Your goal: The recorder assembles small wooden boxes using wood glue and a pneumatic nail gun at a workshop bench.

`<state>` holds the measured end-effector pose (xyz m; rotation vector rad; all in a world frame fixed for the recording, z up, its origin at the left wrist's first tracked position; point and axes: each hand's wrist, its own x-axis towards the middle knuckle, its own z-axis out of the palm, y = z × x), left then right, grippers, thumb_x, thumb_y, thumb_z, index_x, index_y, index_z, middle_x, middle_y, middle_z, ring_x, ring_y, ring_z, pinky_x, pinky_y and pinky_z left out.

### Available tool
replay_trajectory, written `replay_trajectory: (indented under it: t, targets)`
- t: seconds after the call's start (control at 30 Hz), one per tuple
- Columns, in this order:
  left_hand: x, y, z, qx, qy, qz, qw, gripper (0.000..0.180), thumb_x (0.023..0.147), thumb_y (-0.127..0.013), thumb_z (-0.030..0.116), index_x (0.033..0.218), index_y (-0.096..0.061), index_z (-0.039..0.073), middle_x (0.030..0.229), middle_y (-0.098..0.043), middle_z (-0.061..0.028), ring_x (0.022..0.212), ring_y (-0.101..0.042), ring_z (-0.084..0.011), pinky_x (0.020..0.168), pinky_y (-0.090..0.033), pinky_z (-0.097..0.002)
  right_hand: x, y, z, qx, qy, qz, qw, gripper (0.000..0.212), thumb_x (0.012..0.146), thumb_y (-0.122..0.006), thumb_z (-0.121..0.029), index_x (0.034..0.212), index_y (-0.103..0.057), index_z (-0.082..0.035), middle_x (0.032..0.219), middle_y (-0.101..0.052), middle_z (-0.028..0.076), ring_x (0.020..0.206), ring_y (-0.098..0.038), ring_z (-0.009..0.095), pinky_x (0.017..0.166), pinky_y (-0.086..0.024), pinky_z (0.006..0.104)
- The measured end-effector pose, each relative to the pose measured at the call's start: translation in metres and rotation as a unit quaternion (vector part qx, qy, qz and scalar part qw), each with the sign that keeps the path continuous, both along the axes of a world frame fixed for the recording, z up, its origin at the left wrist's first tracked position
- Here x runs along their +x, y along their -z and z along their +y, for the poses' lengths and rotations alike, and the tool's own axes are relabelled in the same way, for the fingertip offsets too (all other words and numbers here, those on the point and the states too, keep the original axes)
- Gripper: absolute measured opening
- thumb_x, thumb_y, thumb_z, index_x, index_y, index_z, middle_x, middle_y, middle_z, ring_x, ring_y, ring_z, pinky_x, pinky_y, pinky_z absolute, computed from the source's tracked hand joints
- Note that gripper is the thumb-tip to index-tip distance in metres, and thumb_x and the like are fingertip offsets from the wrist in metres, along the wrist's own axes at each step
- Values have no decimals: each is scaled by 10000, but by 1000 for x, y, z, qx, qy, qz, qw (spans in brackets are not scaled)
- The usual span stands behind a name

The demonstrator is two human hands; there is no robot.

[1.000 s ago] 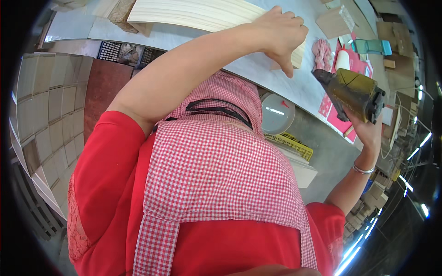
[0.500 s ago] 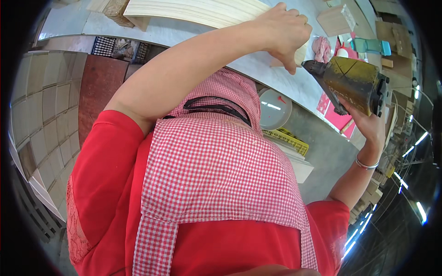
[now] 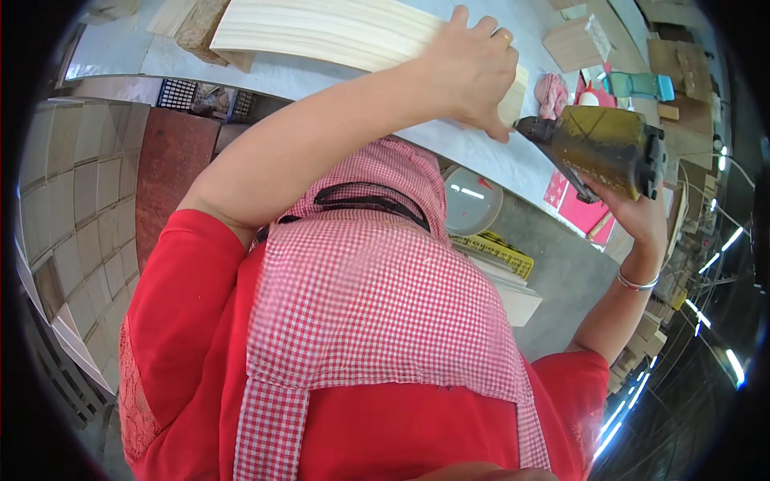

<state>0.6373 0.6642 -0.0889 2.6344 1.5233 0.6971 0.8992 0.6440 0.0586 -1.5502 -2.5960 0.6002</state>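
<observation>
Across the far side of the table lies a pale wooden board [image 3: 321,34], with a short piece of wood [image 3: 238,59] under its left end. My left hand [image 3: 473,76] grips the board's right end from above, thumb on the near side and fingers toward the far side. A nail gun [image 3: 601,144] with a scuffed yellow-green body and black nose is in my right hand [image 3: 638,216], fingers wrapped round its handle. The nose points left, close to my left thumb and the board's right end. Whether it touches the wood is hard to see.
Right of the board are a wooden block [image 3: 577,42], a crumpled pink cloth [image 3: 551,96] and a turquoise-lidded container [image 3: 642,85]. A grey round tub [image 3: 473,200] stands below the table's edge. Stacked panels [image 3: 88,184] fill the left side.
My left hand has shifted a little left and nearer, its fingers more spread. The nail gun has moved slightly left and down, its nose close to the left thumb.
</observation>
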Motion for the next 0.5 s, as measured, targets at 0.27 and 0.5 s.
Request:
replay_trajectory:
  t: [0.27,0.5]
  targets:
    - [-4,-9,-3,-71,10,-11,997,836,572,-816,657,1038,-653,-18,1044,-688,-153,1126,-580,-291,1000,-396,-514,-22,5,28,-4,89,65,994,407,773,-844,-70,1120,-651,21,1056,-729,104,939,-685,188,850,-532,330]
    - [-4,-9,-1,-82,21,-20,996,831,569,-822,654,1027,-655,-18,1042,-691,-155,1109,-593,-296,1017,-390,-525,-28,1,39,-12,90,35,995,407,780,-844,-80,1119,-648,31,1064,-730,102,947,-684,171,842,-537,329]
